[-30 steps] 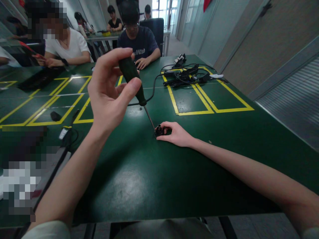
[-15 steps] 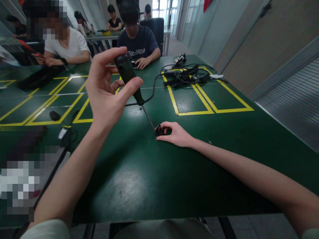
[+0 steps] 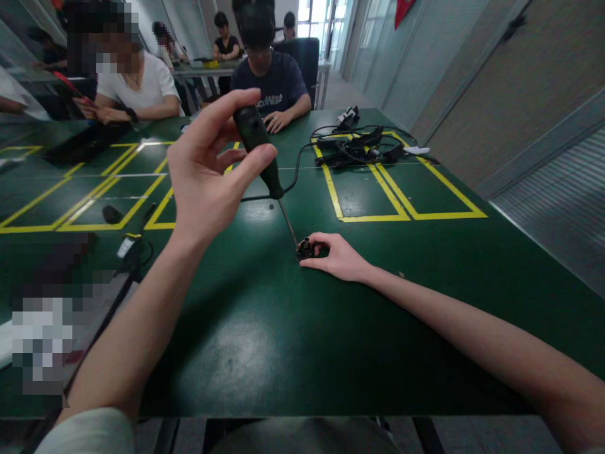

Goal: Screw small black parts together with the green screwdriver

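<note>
My left hand (image 3: 212,164) is closed round the dark handle of a screwdriver (image 3: 259,148), thumb on one side and fingers on the other. Its thin metal shaft slants down to the right, and the tip meets a small black part (image 3: 306,248). That part has a short upright post and rests at the green table's surface. Thumb and fingers of my right hand (image 3: 338,255) pinch it from the right. Its exact kind is too small to make out, and the point where the tip touches is hard to see.
Black cables and parts (image 3: 359,148) lie in a heap inside yellow tape outlines at the far right. On the left are a dark block (image 3: 112,215), a tagged cable (image 3: 126,246) and a long dark piece (image 3: 57,258). Co-workers (image 3: 271,82) sit across the table.
The view has shifted slightly, so the scene sits a little further right. Both hands keep their hold, and the screwdriver tip stays at the small black part.
</note>
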Demonstrator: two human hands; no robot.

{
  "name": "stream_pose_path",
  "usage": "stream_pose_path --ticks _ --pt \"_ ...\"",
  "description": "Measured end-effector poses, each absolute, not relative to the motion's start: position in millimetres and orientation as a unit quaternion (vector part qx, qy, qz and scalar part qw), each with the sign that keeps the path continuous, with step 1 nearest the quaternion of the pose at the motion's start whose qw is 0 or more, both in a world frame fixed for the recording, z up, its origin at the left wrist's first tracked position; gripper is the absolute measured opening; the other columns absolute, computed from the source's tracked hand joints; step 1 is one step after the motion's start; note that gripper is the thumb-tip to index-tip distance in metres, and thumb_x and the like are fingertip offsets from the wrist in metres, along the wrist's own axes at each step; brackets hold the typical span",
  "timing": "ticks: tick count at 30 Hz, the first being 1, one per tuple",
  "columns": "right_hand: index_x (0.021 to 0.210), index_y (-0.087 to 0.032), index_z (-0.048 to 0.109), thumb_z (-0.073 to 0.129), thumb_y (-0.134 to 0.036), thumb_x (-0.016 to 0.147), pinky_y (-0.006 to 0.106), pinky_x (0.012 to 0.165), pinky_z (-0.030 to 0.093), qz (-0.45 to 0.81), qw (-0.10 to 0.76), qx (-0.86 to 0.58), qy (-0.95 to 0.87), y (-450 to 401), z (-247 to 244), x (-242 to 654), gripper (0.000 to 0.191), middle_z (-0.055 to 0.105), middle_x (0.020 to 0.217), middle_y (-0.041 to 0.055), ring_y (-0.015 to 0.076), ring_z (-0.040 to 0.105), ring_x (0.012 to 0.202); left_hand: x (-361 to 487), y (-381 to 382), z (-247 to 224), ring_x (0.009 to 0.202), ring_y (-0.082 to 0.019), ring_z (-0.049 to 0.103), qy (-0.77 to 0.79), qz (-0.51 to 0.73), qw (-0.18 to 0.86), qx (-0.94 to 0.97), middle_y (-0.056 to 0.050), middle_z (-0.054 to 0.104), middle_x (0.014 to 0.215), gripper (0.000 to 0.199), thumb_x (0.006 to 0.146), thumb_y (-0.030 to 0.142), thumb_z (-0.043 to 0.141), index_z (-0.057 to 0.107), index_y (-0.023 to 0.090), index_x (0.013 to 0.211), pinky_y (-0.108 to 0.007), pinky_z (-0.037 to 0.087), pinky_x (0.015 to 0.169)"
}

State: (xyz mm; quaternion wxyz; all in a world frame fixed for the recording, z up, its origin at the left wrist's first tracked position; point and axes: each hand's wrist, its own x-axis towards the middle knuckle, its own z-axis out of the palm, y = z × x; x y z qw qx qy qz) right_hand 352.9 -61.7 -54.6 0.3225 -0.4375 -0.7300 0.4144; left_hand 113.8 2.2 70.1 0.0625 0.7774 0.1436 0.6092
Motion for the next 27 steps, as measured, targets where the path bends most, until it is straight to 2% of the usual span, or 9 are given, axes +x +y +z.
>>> stream_pose_path --ticks 2,4,6,8,11,17,21,23,27 --pt "0.09 -0.016 0.073 0.083 -0.032 0.075 0.031 0.074 0.049 0.414 0.323 -0.435 -0.731 -61.3 -55.3 353.1 0.024 0.072 0.088 0.0032 0.0155 0.059 0.076 112.5 1.7 72.8 0.116 -0.021 0.074 0.104 0.563 0.087 0.816 0.001 0.069 0.115 0.054 0.098 0.037 0.07 0.053 0.032 0.148 -0.047 0.063 0.097" --pt "0.089 -0.017 0.073 0.083 -0.032 0.075 0.031 0.074 0.049 0.417 0.324 -0.432 -0.731 -61.1 -55.4 353.2 0.023 0.072 0.089 0.0032 0.0155 0.059 0.076 112.2 0.4 74.3 0.119 -0.023 0.074 0.082 0.54 0.11 0.83 0.001 0.069 0.121 0.05 0.103 0.037 0.062 0.049 0.034 0.151 -0.05 0.063 0.096" --pt "0.089 -0.017 0.072 0.083 -0.032 0.075 0.031 0.075 0.049 0.419 0.325 -0.432 -0.729 -61.0 -54.9 353.2 0.024 0.072 0.088 0.0031 0.0155 0.059 0.076 113.6 -1.6 74.0 0.116 -0.022 0.075 0.09 0.546 0.115 0.825 -0.002 0.068 0.128 0.048 0.101 0.039 0.065 0.053 0.035 0.148 -0.045 0.065 0.093" --pt "0.089 -0.016 0.072 0.084 -0.031 0.074 0.031 0.075 0.049 0.42 0.327 -0.434 -0.727 -61.1 -54.5 353.1 0.024 0.072 0.088 0.0028 0.0155 0.059 0.076 115.1 -3.3 73.2 0.112 -0.019 0.074 0.12 0.578 0.089 0.802 -0.004 0.067 0.129 0.051 0.092 0.042 0.077 0.061 0.033 0.14 -0.035 0.066 0.088" --pt "0.087 -0.017 0.072 0.084 -0.031 0.074 0.031 0.074 0.049 0.42 0.329 -0.434 -0.726 -61.4 -53.8 352.9 0.023 0.072 0.087 0.0026 0.0158 0.059 0.076 114.1 -4.3 74.5 0.107 -0.016 0.071 0.157 0.62 0.037 0.768 -0.004 0.068 0.118 0.05 0.082 0.036 0.088 0.07 0.03 0.128 -0.022 0.064 0.08" --pt "0.088 -0.017 0.073 0.084 -0.031 0.073 0.031 0.074 0.049 0.431 0.328 -0.434 -0.72 -61.4 -53.0 352.4 0.024 0.073 0.089 0.0032 0.0162 0.06 0.077 109.3 -6.5 80.4 0.114 -0.021 0.075 0.104 0.546 0.093 0.826 0.003 0.071 0.115 0.045 0.099 0.042 0.066 0.059 0.034 0.143 -0.045 0.067 0.09" --pt "0.087 -0.017 0.072 0.084 -0.032 0.072 0.032 0.074 0.048 0.436 0.331 -0.437 -0.714 -61.2 -53.8 352.0 0.024 0.072 0.088 0.0032 0.0163 0.059 0.077 113.1 -7.7 77.3 0.112 -0.018 0.074 0.158 0.608 0.058 0.776 -0.001 0.07 0.118 0.047 0.086 0.038 0.084 0.069 0.031 0.13 -0.027 0.066 0.084" --pt "0.086 -0.017 0.072 0.084 -0.032 0.072 0.031 0.074 0.048 0.438 0.331 -0.437 -0.713 -61.5 -53.5 351.8 0.024 0.072 0.088 0.0031 0.0162 0.059 0.076 112.1 -6.5 77.3 0.11 -0.016 0.074 0.162 0.612 0.049 0.773 -0.001 0.07 0.117 0.051 0.082 0.034 0.088 0.07 0.03 0.129 -0.025 0.065 0.085" --pt "0.087 -0.017 0.072 0.083 -0.032 0.073 0.031 0.074 0.048 0.441 0.326 -0.435 -0.715 -61.9 -51.7 352.1 0.023 0.073 0.088 0.0032 0.0162 0.06 0.077 105.3 -4.4 81.8 0.12 -0.022 0.073 0.114 0.536 0.1 0.831 0.004 0.071 0.119 0.051 0.094 0.035 0.074 0.059 0.031 0.143 -0.05 0.063 0.099"
